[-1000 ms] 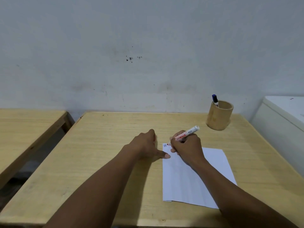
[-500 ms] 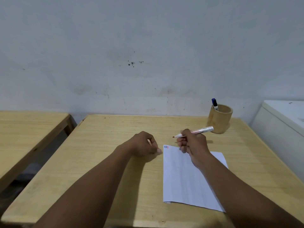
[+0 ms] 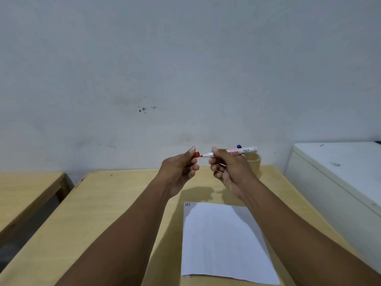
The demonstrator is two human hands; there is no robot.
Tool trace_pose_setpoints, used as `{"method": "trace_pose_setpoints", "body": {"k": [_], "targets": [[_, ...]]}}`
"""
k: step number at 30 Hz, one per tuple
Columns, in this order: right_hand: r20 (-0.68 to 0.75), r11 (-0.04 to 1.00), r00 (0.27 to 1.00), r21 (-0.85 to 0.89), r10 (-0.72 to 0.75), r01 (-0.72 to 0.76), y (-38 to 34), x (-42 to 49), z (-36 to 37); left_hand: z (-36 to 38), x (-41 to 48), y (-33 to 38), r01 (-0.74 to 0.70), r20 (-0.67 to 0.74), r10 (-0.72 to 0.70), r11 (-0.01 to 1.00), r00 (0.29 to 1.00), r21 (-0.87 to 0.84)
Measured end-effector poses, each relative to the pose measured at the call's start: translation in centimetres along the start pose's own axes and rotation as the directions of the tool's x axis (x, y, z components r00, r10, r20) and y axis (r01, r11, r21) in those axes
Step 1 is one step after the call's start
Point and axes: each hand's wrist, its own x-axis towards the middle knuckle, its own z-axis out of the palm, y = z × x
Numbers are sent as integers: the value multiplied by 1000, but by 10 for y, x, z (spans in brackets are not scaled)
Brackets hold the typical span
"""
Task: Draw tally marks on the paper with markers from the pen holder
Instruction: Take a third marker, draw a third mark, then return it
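My right hand (image 3: pixel 228 168) holds a white marker (image 3: pixel 245 150) with a red tip level in the air, its tip pointing left. My left hand (image 3: pixel 179 170) pinches the red cap (image 3: pixel 197 155) just left of the tip; cap and tip are a small gap apart. Both hands hover above the table (image 3: pixel 115 205). The white paper (image 3: pixel 222 240) lies flat below them, with three short tally marks (image 3: pixel 187 204) at its top left corner. The wooden pen holder (image 3: pixel 255 159) is mostly hidden behind my right hand; a blue marker cap (image 3: pixel 239 146) pokes up from it.
A second wooden table (image 3: pixel 26 188) stands to the left across a gap. A white cabinet (image 3: pixel 338 174) sits against the table's right side. A pale wall runs behind everything.
Both hands rose from the paper into the air. The marker turned level, and the red cap in my left hand came up close to its tip. A red mark now follows the two dark ones.
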Motion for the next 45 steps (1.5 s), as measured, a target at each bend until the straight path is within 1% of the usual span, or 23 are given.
{"method": "trace_pose_setpoints", "body": {"k": [4,8,12,15,17,18,20,21,23,25,27,31,33,35,39,43,45], "targets": [[-31,999,998,17,-47,47,2,-1,-5,12,2,-7,6,7,-5,1000,1000,-18],[-21,998,998,6,-66,66,5,-1,-11,16,5,-12,-8,-14,9,999,1000,34],[8,997,997,-35,-74,75,11,-1,-11,22,7,-14,-32,-28,35,994,999,103],[-12,994,995,-48,-95,94,12,2,-7,26,10,-11,-58,-58,65,991,996,121],[-8,988,995,-112,-104,102,9,5,-4,25,11,-10,-76,-68,86,988,994,137],[2,983,996,-163,-91,91,6,6,-4,25,11,-9,-85,-67,96,984,993,155],[-4,971,1000,-238,-25,23,-3,8,-8,26,12,-6,-116,-69,131,974,989,194],[-39,967,999,-255,12,-22,-8,9,-11,28,13,-3,-141,-83,161,967,983,211],[-168,964,985,-252,48,-90,-17,13,-23,32,17,7,-197,-139,241,943,961,270],[-278,965,960,-241,36,-106,-25,16,-39,35,22,17,-244,-162,321,897,933,370],[-332,944,943,-319,-30,-83,-32,18,-56,38,29,22,-282,-136,388,830,911,481],[-343,826,917,-563,-205,-26,-48,25,-89,57,43,27,-334,-42,466,691,884,641],[-337,784,913,-620,-232,-29,-57,30,-102,74,51,28,-351,2,489,623,872,699],[-339,766,912,-641,-231,-44,-64,37,-114,91,62,28,-374,44,513,562,857,738],[-331,744,914,-667,-235,-50,-70,52,-129,120,86,19,-410,152,506,448,849,794],[-338,722,913,-688,-229,-74,-65,69,-142,135,115,-3,-398,219,463,334,859,855],[-343,723,915,-685,-211,-90,-61,75,-152,137,128,-15,-381,247,429,261,869,887]]}}
